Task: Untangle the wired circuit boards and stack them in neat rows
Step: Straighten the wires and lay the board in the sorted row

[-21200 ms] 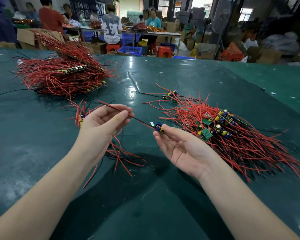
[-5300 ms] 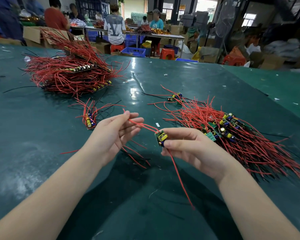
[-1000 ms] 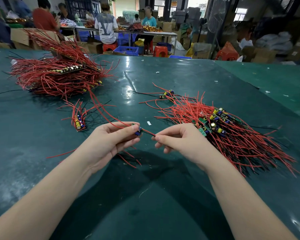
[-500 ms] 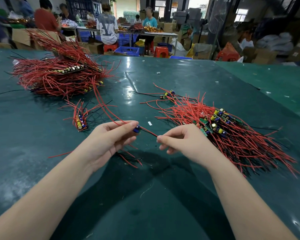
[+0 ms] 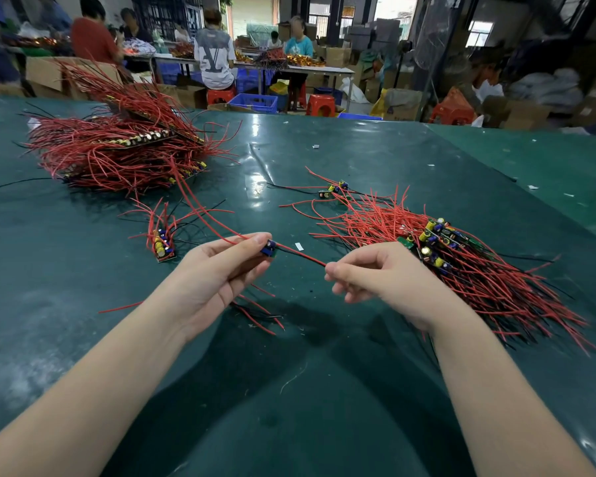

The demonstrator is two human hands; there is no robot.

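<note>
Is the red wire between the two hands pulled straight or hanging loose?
Straight: the red wire runs taut from the left hand to the right hand.

We read one mark only: a large interlocked "LV" monogram printed in pale grey on the back of a white T-shirt [image 5: 213, 58], worn by a person seated at a far bench with their back to us. Print on the circuit boards [image 5: 430, 244], cardboard boxes [image 5: 527, 115] and a distant yellow wall sign [image 5: 348, 11] is too small or blurred to read.
</note>
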